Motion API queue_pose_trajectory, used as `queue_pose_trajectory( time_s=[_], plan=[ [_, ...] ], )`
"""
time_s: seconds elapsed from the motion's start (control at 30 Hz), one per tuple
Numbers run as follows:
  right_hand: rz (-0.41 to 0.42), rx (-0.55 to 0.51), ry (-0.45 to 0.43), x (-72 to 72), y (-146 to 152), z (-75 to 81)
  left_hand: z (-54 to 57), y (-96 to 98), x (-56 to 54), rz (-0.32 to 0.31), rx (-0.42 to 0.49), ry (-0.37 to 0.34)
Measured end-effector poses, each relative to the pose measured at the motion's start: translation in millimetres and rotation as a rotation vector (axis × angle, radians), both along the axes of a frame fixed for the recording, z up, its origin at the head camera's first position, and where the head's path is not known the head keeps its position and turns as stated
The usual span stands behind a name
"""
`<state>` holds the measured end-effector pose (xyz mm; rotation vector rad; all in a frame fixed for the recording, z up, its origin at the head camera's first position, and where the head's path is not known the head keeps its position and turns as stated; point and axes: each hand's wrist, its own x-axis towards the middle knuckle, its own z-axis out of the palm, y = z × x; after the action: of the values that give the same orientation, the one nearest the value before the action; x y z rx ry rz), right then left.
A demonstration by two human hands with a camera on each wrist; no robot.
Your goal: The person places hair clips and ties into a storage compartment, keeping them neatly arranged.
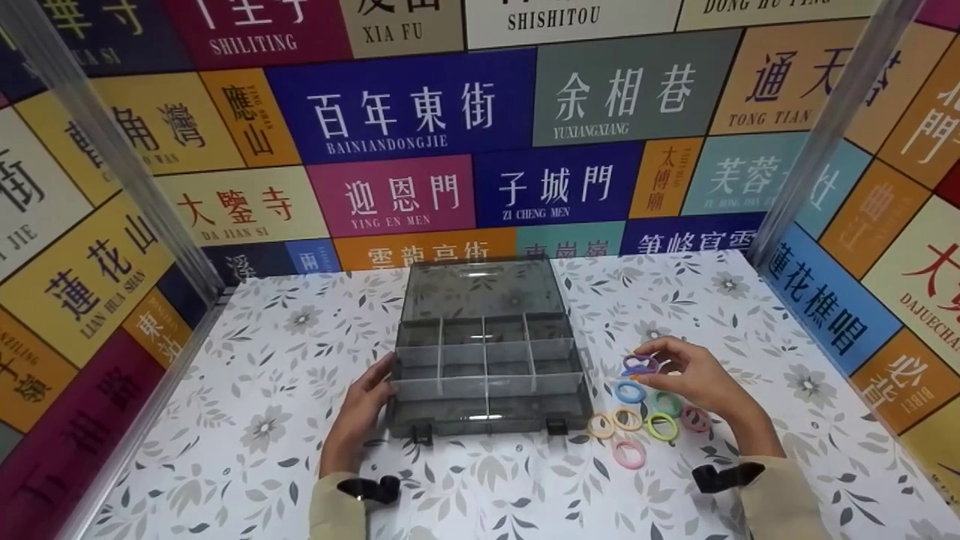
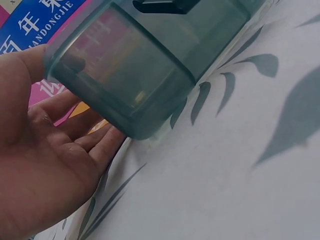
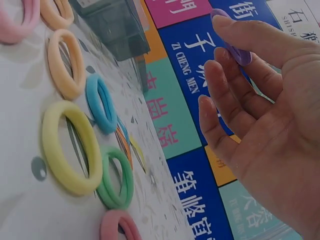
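A translucent dark-grey compartment box [image 1: 487,429] stands on the table with its lid [image 1: 484,289] raised at the back. Its compartments look bare, split by pale dividers. My left hand [image 1: 361,411] holds the box's left side; in the left wrist view the thumb tip shows through the wall [image 2: 125,65], with the fingers lower on the outside. Right of the box, my right hand [image 1: 686,371] pinches a purple hair tie [image 3: 242,54] between thumb and fingers, raised above the table. Beneath it lie a blue hair tie [image 3: 100,104] and a green one [image 3: 115,177].
Further loose hair ties lie near the box's front right corner: yellow-green [image 1: 662,427], pink [image 1: 629,454], rose [image 1: 696,418] and two peach ones [image 1: 627,420]. A flower-patterned cloth [image 1: 262,465] covers the table. Printed sign panels [image 1: 405,105] wall in the back and sides.
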<state>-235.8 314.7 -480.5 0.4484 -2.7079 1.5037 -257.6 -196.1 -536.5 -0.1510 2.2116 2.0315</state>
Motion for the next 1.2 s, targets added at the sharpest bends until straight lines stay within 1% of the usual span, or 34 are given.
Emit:
queue_pose_trajectory(
  time_s=[0.17, 0.3, 0.53, 0.77, 0.93, 1.1, 1.2],
  plan=[
    [0.011, -0.034, -0.013, -0.3, -6.5, 1.4, 0.9, 0.3, 2.0, -0.016, 0.006, 0.038],
    [0.037, -0.054, -0.005, -1.5, -13.0, 2.2, 2.0, -1.2, 2.7, -0.02, 0.004, 0.046],
    [0.051, -0.08, 0.01, -4.6, -26.2, 4.3, 0.0, -2.6, 1.1, 0.001, 0.013, 0.003],
    [0.078, -0.083, 0.023, -4.6, -40.1, 6.8, -0.6, -0.9, 1.1, 0.006, -0.006, 0.02],
    [0.087, -0.063, 0.038, -6.9, -49.4, 4.9, 0.2, -1.7, 1.6, 0.023, -0.015, -0.009],
    [0.12, -0.073, 0.043, -8.6, -59.2, 1.0, -1.9, -1.9, -1.1, 0.009, 0.019, -0.005],
    [0.139, -0.085, 0.051, -9.5, -65.6, -1.0, -1.8, -1.9, -3.1, 0.006, 0.021, -0.008]
  ],
)
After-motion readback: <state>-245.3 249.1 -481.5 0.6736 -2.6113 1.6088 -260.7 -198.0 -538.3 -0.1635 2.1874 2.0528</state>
